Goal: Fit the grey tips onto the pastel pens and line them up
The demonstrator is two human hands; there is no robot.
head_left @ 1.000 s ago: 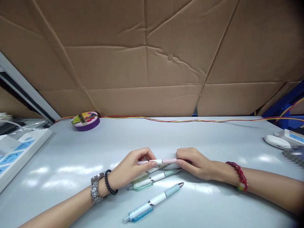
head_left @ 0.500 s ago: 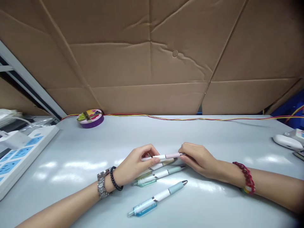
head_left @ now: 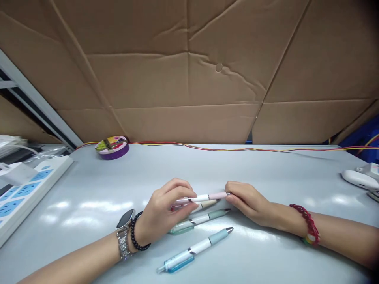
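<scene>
A pink-and-white pen (head_left: 204, 198) is held between my two hands, tilted slightly up to the right. The thumb and fingers of my left hand (head_left: 168, 205) pinch its rear part. My right hand (head_left: 247, 201) pinches the tip end, which its fingers hide. Just below lies a beige-and-white pen (head_left: 209, 204), partly covered by my left hand. Nearer me a green-and-white pen (head_left: 204, 219) rests on the table, its rear end close to my left hand. Nearest is a blue-and-white pen (head_left: 199, 248), fully visible, tip to the upper right.
A white power strip (head_left: 26, 189) with a plugged-in adapter runs along the left. A round purple tin (head_left: 113, 148) stands at the back left. Red and yellow wires (head_left: 213, 149) cross the rear edge before a cardboard wall (head_left: 183, 86). A white mouse-like object (head_left: 359, 178) lies far right.
My left hand has rolled back, so its watch face now shows and its fingers curl over the pink pen. The pen has shifted slightly right and down, along with my right hand.
</scene>
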